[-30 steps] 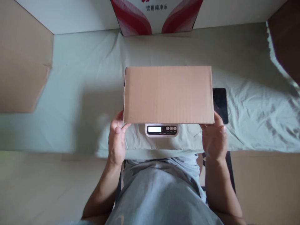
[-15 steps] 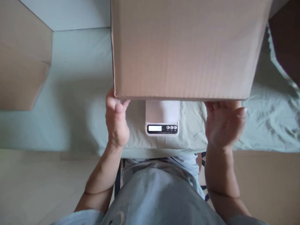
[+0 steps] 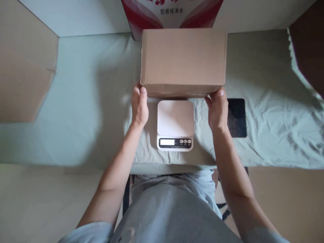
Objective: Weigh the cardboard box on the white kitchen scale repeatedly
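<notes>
A plain brown cardboard box (image 3: 183, 60) is at the middle of the table, just beyond a small white kitchen scale (image 3: 175, 119). My left hand (image 3: 139, 106) grips the box's near left corner and my right hand (image 3: 217, 109) grips its near right corner. The scale's platform is bare, and its display and buttons face me. Whether the box rests on the cloth or is held just above it cannot be told.
A pale green cloth (image 3: 76, 101) covers the table. A black phone (image 3: 237, 118) lies right of the scale, beside my right hand. A red and white printed carton (image 3: 172, 11) stands behind the box. Brown cardboard sheets (image 3: 22, 74) lean at left and far right.
The box was over the scale, rose close to the camera, and is now farther away behind the scale. Both hands moved forward with it, and the scale's platform is uncovered.
</notes>
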`<move>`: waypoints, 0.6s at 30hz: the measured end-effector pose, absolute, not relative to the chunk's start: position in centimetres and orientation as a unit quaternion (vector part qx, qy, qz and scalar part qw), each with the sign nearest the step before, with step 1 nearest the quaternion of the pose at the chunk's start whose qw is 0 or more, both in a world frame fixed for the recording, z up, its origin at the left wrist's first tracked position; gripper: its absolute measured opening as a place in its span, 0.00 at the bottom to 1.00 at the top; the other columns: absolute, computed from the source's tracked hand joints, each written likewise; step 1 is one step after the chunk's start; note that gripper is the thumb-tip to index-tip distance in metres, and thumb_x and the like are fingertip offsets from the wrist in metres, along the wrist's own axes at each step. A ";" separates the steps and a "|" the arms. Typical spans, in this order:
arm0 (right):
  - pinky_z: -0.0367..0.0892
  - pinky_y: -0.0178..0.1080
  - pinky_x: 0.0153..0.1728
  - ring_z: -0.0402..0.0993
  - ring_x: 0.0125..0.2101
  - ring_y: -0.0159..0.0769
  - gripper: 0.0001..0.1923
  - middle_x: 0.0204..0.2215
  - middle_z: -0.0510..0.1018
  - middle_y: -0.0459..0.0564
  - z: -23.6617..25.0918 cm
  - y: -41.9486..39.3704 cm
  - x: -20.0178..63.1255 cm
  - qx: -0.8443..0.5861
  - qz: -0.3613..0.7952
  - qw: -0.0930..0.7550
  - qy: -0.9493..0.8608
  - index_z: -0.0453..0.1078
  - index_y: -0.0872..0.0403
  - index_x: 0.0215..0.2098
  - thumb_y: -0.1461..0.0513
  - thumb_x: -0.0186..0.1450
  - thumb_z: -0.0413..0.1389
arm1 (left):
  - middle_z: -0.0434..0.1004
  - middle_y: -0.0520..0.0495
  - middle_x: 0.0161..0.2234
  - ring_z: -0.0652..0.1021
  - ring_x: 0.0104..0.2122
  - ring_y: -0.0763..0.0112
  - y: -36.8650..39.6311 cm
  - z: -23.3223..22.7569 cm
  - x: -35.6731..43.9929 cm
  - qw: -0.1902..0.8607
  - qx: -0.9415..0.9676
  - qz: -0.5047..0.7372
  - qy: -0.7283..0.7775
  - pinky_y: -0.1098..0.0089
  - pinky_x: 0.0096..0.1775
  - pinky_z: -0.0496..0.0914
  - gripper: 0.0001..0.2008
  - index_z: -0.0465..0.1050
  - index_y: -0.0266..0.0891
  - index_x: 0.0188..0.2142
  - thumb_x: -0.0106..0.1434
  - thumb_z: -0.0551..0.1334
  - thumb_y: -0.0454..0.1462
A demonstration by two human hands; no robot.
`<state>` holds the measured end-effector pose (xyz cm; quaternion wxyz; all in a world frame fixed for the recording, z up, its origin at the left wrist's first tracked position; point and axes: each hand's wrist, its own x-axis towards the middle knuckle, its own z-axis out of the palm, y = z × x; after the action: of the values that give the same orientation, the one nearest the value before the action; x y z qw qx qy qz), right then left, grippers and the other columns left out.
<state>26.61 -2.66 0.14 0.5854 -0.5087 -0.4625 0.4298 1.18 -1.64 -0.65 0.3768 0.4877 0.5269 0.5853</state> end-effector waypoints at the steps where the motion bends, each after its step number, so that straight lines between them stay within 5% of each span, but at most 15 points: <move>1: 0.60 0.51 0.60 0.64 0.59 0.42 0.26 0.54 0.72 0.46 -0.3 -2.7 26.6 -0.511 0.432 0.583 -0.461 0.66 0.43 0.50 0.40 0.61 0.46 | 0.69 0.44 0.51 0.69 0.54 0.57 -1.6 -1.2 1.1 0.377 0.487 0.582 0.532 0.54 0.53 0.66 0.27 0.67 0.48 0.48 0.59 0.53 0.61; 18: 0.62 0.54 0.58 0.65 0.59 0.43 0.27 0.54 0.72 0.49 -0.9 -2.2 27.9 -0.527 0.482 0.578 -0.395 0.68 0.44 0.47 0.39 0.60 0.44 | 0.57 0.42 0.63 0.61 0.63 0.61 -0.7 -2.9 -0.6 0.378 0.477 0.550 0.573 0.57 0.63 0.56 0.35 0.58 0.47 0.59 0.60 0.48 0.63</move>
<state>27.85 -2.16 -0.88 0.5779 -0.5270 -0.3954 0.4817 -0.65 -0.71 -2.91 0.3778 0.4765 0.5728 0.5496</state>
